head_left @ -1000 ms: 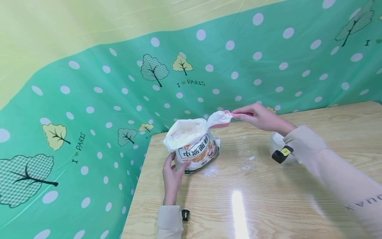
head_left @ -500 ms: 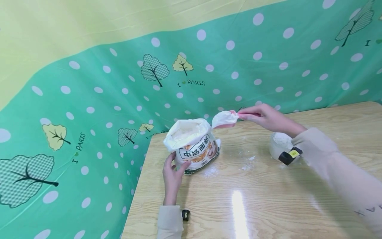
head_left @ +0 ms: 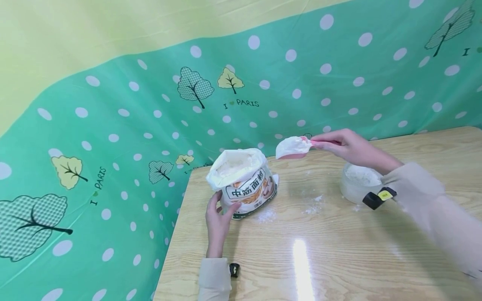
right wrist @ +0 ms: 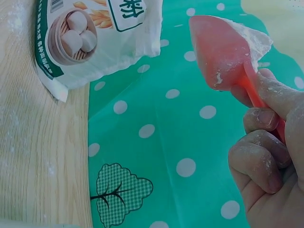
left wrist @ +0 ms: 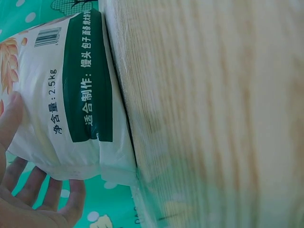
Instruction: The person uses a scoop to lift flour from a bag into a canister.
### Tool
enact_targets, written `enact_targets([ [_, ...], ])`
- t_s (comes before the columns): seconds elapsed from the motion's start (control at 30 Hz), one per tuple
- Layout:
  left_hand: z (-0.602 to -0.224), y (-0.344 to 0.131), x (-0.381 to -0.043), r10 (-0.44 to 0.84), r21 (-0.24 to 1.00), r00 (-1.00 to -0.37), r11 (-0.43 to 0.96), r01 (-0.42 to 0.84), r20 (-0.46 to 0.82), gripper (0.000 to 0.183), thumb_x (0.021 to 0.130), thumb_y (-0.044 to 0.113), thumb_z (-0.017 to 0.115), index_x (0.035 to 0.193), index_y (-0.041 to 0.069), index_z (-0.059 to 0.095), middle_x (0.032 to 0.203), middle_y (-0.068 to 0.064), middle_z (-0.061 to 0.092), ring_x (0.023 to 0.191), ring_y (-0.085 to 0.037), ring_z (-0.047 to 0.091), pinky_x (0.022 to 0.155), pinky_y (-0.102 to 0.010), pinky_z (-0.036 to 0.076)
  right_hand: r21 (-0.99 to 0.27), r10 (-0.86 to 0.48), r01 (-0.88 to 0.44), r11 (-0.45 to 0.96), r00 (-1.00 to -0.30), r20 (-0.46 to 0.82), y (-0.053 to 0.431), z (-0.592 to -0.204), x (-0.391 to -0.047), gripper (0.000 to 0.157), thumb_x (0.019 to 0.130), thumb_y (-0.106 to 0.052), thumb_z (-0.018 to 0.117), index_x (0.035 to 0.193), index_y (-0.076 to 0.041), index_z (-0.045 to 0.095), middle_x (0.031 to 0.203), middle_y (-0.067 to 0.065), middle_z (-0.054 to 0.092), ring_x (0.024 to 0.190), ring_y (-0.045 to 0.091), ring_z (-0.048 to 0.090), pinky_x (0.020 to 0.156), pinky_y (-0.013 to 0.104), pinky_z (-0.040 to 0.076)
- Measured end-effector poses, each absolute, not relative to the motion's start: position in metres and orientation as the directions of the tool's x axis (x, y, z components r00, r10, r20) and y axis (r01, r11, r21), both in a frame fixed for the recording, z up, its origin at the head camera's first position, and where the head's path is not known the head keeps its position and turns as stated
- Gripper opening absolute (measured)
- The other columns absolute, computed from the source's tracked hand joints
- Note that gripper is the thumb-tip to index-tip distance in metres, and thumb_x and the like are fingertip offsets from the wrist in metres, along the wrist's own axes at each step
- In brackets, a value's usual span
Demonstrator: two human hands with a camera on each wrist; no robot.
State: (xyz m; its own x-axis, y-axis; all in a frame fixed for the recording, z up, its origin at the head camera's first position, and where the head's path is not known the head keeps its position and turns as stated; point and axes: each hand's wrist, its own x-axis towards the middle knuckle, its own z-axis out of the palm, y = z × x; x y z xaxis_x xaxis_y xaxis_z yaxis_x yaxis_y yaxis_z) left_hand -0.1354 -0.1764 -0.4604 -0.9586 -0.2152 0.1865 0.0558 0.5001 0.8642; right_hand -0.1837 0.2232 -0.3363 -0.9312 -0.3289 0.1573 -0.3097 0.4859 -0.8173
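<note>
An opened flour bag (head_left: 246, 188) stands on the table with white flour showing in its mouth. My left hand (head_left: 218, 221) holds its lower left corner, thumb on the printed front and fingers round the side, as the left wrist view shows on the bag (left wrist: 47, 104). My right hand (head_left: 344, 144) grips the handle of a pink scoop (head_left: 293, 155) heaped with flour. That scoop hangs in the air to the right of the bag. Flour dusts the right fingers (right wrist: 256, 152). Beneath the right wrist sits a round translucent container (head_left: 357, 190) with flour in it.
Spilled flour (head_left: 314, 207) lies in patches on the wooden table (head_left: 271, 259) between bag and container. A green curtain (head_left: 150, 125) with dots and trees hangs behind and to the left of the table.
My right hand has moved to the right, carrying the loaded scoop away from the bag's mouth. More of the container shows now. The left hand and the bag have stayed put.
</note>
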Motion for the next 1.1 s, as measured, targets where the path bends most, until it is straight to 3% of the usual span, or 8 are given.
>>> enact_targets([
  [0.13, -0.460, -0.176, -0.135, -0.217, 0.865, -0.960, 0.499, 0.049, 0.180, 0.076, 0.075, 0.038, 0.085, 0.141, 0.016, 0.053, 0.143, -0.007, 0.054, 0.133, -0.025, 0.049, 0.105, -0.046, 0.048, -0.814, -0.316, -0.306, 0.494, -0.935, 0.160, 0.229, -0.337, -0.181, 0.034, 0.100, -0.018, 0.061, 0.132, -0.008, 0.064, 0.066, 0.003, 0.037, 0.049, 0.013, 0.027, 0.046, 0.033, 0.032],
  [0.2, -0.459, -0.176, -0.136, -0.216, 0.866, -0.960, 0.497, 0.048, 0.178, 0.076, 0.076, 0.037, 0.085, 0.141, 0.016, 0.053, 0.143, -0.006, 0.054, 0.133, -0.025, 0.048, 0.105, -0.045, 0.048, -0.811, -0.306, -0.304, 0.500, -0.938, 0.163, 0.232, -0.337, -0.179, 0.034, 0.100, -0.017, 0.060, 0.132, -0.007, 0.064, 0.071, 0.005, 0.051, 0.051, 0.013, 0.030, 0.047, 0.032, 0.033],
  [0.3, -0.460, -0.176, -0.136, -0.219, 0.867, -0.960, 0.497, 0.047, 0.177, 0.075, 0.076, 0.037, 0.085, 0.140, 0.017, 0.053, 0.143, -0.006, 0.054, 0.133, -0.024, 0.048, 0.104, -0.045, 0.048, -0.805, -0.294, -0.299, 0.512, -0.942, 0.163, 0.237, -0.337, -0.177, 0.034, 0.100, -0.018, 0.061, 0.132, -0.008, 0.064, 0.103, 0.013, 0.070, 0.065, 0.013, 0.046, 0.054, 0.028, 0.039],
  [0.4, -0.460, -0.176, -0.136, -0.218, 0.867, -0.959, 0.497, 0.051, 0.181, 0.075, 0.076, 0.037, 0.086, 0.140, 0.017, 0.054, 0.142, -0.006, 0.055, 0.133, -0.024, 0.048, 0.104, -0.045, 0.048, -0.807, -0.290, -0.312, 0.502, -0.939, 0.183, 0.241, -0.338, -0.174, 0.033, 0.099, -0.016, 0.061, 0.132, -0.008, 0.064, 0.129, 0.016, 0.065, 0.075, 0.015, 0.052, 0.054, 0.027, 0.040],
  [0.57, -0.460, -0.176, -0.137, -0.218, 0.868, -0.959, 0.494, 0.052, 0.182, 0.075, 0.075, 0.038, 0.085, 0.140, 0.017, 0.054, 0.142, -0.006, 0.055, 0.132, -0.024, 0.049, 0.104, -0.046, 0.048, -0.798, -0.283, -0.349, 0.491, -0.930, 0.233, 0.247, -0.339, -0.171, 0.031, 0.098, -0.012, 0.062, 0.129, -0.007, 0.066, 0.126, 0.011, 0.067, 0.083, -0.002, 0.059, 0.061, 0.017, 0.046],
  [0.67, -0.459, -0.176, -0.138, -0.213, 0.864, -0.959, 0.500, 0.059, 0.188, 0.075, 0.075, 0.041, 0.085, 0.139, 0.017, 0.054, 0.141, -0.006, 0.055, 0.132, -0.024, 0.049, 0.104, -0.046, 0.049, -0.789, -0.276, -0.362, 0.496, -0.927, 0.252, 0.253, -0.341, -0.170, 0.031, 0.098, -0.012, 0.063, 0.128, -0.008, 0.067, 0.121, -0.004, 0.070, 0.097, -0.007, 0.061, 0.069, 0.014, 0.048],
  [0.83, -0.459, -0.176, -0.139, -0.203, 0.856, -0.959, 0.513, 0.068, 0.198, 0.074, 0.075, 0.045, 0.083, 0.138, 0.018, 0.055, 0.139, -0.004, 0.056, 0.131, -0.023, 0.050, 0.103, -0.045, 0.049, -0.788, -0.272, -0.378, 0.486, -0.922, 0.275, 0.263, -0.344, -0.168, 0.031, 0.097, -0.009, 0.063, 0.128, -0.005, 0.066, 0.110, -0.028, 0.065, 0.089, -0.002, 0.062, 0.061, 0.019, 0.045],
  [1.1, -0.461, -0.176, -0.138, -0.207, 0.858, -0.958, 0.510, 0.065, 0.197, 0.073, 0.076, 0.040, 0.084, 0.138, 0.016, 0.055, 0.139, -0.006, 0.056, 0.131, -0.024, 0.050, 0.104, -0.045, 0.049, -0.790, -0.244, -0.357, 0.498, -0.932, 0.267, 0.275, -0.352, -0.166, 0.032, 0.097, -0.009, 0.063, 0.128, -0.005, 0.066, 0.111, -0.032, 0.063, 0.080, 0.006, 0.056, 0.055, 0.023, 0.042],
])
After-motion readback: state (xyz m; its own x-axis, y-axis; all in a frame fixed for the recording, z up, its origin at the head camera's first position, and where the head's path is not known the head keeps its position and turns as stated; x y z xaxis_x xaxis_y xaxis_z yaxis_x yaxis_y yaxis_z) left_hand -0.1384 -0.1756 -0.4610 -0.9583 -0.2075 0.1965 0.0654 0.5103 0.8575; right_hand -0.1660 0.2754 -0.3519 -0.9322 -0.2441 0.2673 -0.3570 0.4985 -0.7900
